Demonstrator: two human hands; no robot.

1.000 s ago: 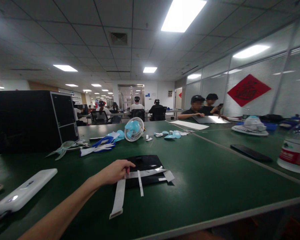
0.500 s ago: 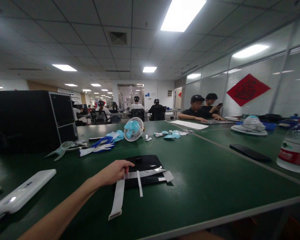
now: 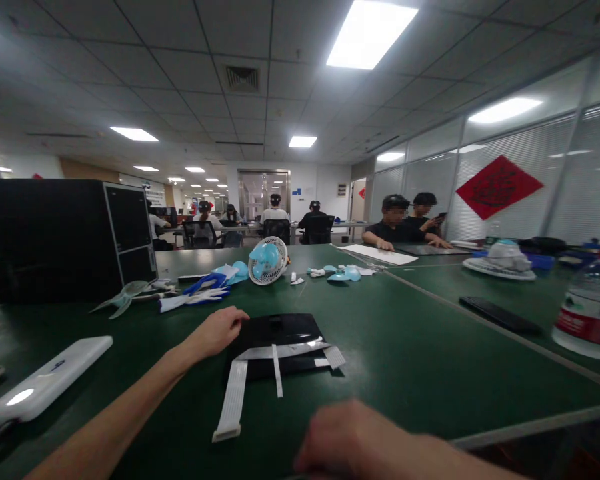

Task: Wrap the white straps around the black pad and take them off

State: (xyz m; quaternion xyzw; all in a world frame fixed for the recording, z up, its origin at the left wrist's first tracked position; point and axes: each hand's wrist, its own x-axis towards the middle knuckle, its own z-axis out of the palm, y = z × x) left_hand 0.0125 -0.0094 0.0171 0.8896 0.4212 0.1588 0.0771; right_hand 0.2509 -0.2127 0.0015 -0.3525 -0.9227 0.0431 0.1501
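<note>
A flat black panel (image 3: 290, 327) lies on the green table, with a silvery strip and white ribbon cables (image 3: 233, 397) across it. One cable hangs down toward me and ends in a connector; a shorter white strip (image 3: 277, 373) lies to its right. My left hand (image 3: 223, 330) is at the panel's far left corner, fingers curled and closed on its edge; the fingertips are partly hidden. My right hand (image 3: 353, 437) is low in front of the panel, apart from it, and smeared by motion, so its fingers cannot be made out.
Behind the panel are a small white fan (image 3: 269, 261) with blue blades, blue-and-white gloves (image 3: 197, 293) and loose fan parts (image 3: 344, 273). A black case (image 3: 55, 240) and a white power bank (image 3: 50, 380) are left; a dark phone (image 3: 500, 315) and bottle (image 3: 590, 307) are right. People sit beyond.
My left hand has drawn back from the silvery strip to the panel's far left corner, and its pointing finger has curled in. My right hand has come into view from below.
</note>
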